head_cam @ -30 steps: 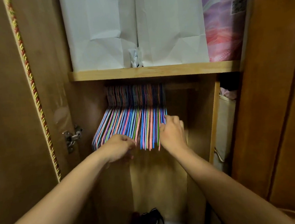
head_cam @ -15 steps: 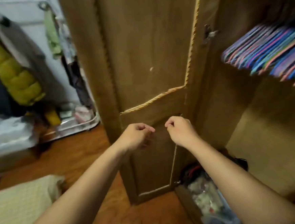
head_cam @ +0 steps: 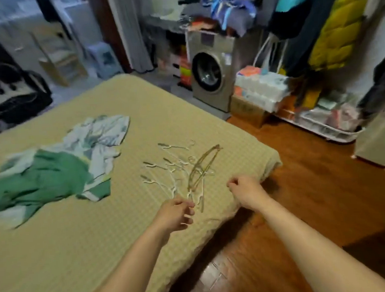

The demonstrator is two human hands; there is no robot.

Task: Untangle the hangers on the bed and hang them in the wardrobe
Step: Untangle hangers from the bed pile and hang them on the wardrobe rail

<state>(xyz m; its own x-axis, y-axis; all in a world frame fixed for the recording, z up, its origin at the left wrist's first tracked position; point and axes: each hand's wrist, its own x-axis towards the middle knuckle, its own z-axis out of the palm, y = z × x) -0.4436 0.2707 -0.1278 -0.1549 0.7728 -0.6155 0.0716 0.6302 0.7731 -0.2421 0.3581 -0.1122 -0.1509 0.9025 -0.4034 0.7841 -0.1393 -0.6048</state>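
Note:
A tangle of thin hangers lies on the yellow-green bed near its right corner: several white hangers and a gold-coloured hanger laid across them. My left hand hovers at the near end of the pile, fingers loosely curled and touching or almost touching the hanger tips; I cannot tell whether it grips one. My right hand is over the bed's edge just right of the pile, fingers curled, holding nothing. The wardrobe is out of view.
A green and white crumpled cloth lies on the bed to the left. Beyond the bed stand a washing machine, boxes and a white rack under hanging coats. Wooden floor runs along the bed's right side.
I have turned away from the wardrobe, where both hands were at the coloured hangers, past its door, to face the bed. Both hands now reach toward the hanger pile.

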